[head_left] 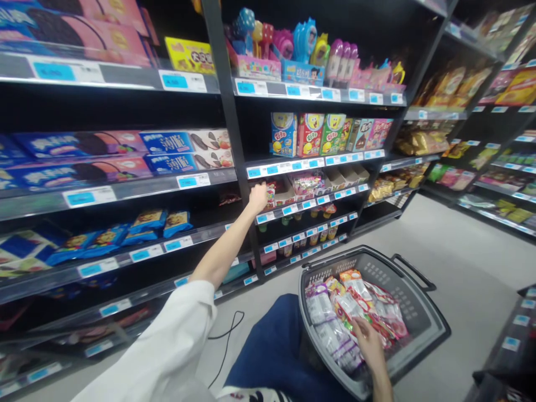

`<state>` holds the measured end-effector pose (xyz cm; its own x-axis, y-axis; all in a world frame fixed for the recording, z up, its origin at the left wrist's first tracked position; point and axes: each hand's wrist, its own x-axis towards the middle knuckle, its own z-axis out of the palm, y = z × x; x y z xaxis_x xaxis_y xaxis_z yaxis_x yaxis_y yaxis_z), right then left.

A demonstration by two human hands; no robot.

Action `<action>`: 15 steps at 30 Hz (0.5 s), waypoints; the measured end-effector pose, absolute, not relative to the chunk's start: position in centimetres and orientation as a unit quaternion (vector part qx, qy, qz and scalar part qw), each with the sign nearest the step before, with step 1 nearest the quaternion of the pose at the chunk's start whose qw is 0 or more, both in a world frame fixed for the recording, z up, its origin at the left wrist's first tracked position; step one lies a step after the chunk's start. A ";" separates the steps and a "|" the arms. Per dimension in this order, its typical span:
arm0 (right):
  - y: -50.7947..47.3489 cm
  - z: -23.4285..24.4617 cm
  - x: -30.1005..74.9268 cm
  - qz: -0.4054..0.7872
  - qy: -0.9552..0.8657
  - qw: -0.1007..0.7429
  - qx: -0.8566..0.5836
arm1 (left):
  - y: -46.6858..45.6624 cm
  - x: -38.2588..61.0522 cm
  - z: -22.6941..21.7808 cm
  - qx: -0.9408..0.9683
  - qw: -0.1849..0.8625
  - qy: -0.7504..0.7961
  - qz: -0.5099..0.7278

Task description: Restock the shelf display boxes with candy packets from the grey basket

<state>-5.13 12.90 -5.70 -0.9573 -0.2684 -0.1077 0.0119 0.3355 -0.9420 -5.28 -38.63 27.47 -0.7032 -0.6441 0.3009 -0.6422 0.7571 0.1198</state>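
My left hand (258, 197) reaches into a low shelf, fingers curled closed at the edge of a small colourful snack packet (270, 196); its fingertips are partly hidden, so I cannot make out what is in them. Beside it is an open cardboard display box (283, 192). My right hand (366, 335) is inside the grey shopping basket (419, 329), over the snack bags, with its fingers loosely bent and apart. Purple-and-clear bags (324, 315) lie at the basket's left, and red-and-white bags (383, 304) lie at the right.
Boxed snacks (330, 134) and toy candies (305, 42) stand on the shelves above. Blue cookie boxes (167, 142) and blue packets (142, 226) fill shelves at left. A black cord (228, 338) lies on the floor near my knee. Another shelf edge (513, 335) is at lower right.
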 end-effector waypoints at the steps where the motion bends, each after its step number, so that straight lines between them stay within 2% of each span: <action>1: 12.9 -5.9 -5.1 -0.570 0.808 0.123 -0.081 | -38.6 -5.4 27.4 0.353 0.156 -0.923 0.000; 4: 12.9 -6.4 -5.1 -0.570 0.808 0.125 -0.083 | -38.4 -5.8 27.4 0.355 0.148 -0.923 0.017; 9: 13.1 -7.3 -5.3 -0.573 0.805 0.127 -0.091 | -37.5 -5.4 27.3 0.270 0.194 -0.940 0.078; 15: 13.0 -7.6 -5.6 -0.570 0.806 0.125 -0.094 | -36.7 -4.8 23.6 0.211 0.143 -0.964 0.069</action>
<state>-5.61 12.96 -7.62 -0.9514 -0.2933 -0.0939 -0.0091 0.3316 -0.9434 -4.84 -36.73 23.60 -0.8699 -0.3877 0.3049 -0.4272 0.9012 -0.0729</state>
